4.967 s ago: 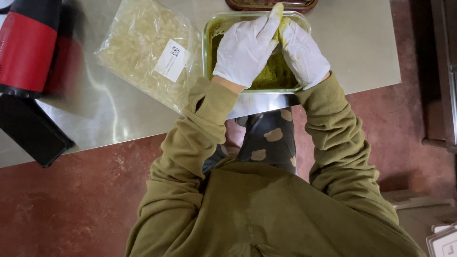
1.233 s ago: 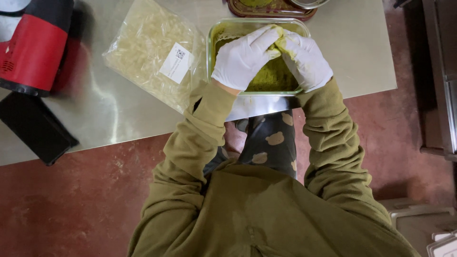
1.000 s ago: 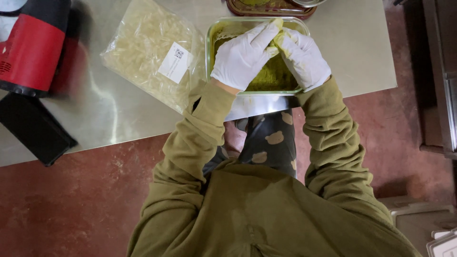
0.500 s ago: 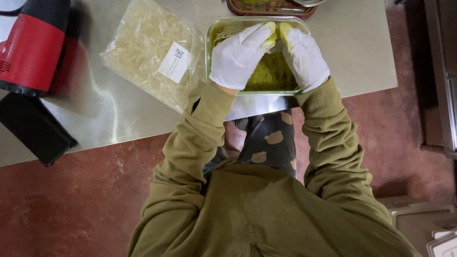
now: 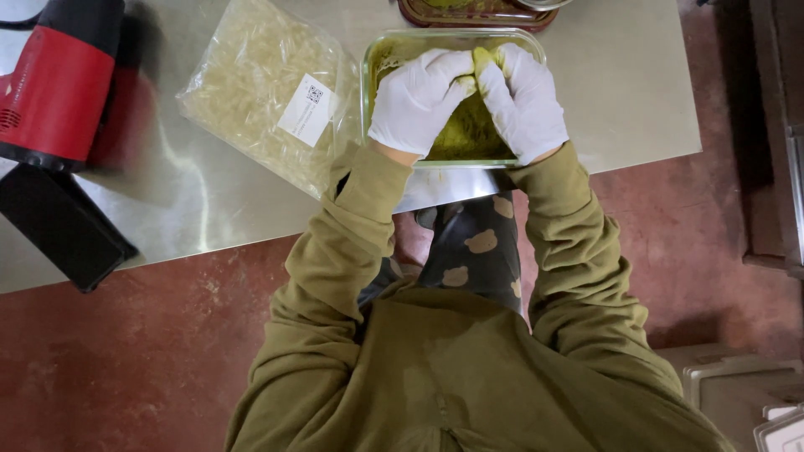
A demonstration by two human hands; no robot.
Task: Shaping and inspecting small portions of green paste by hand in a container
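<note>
Green paste (image 5: pixel 484 60), pinched tight between gloved left hand (image 5: pixel 416 102) and right hand (image 5: pixel 525 100) over a glass dish (image 5: pixel 373 59), could drip onto the table (image 5: pixel 620 92) if squeezed harder.

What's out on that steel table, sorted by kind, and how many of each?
Glass dish of yellow-green food: 1
Dark red dish at the far edge: 1
Clear bag of pale shreds: 1
Red and black appliance: 1
Black block: 1
Total: 5
</note>
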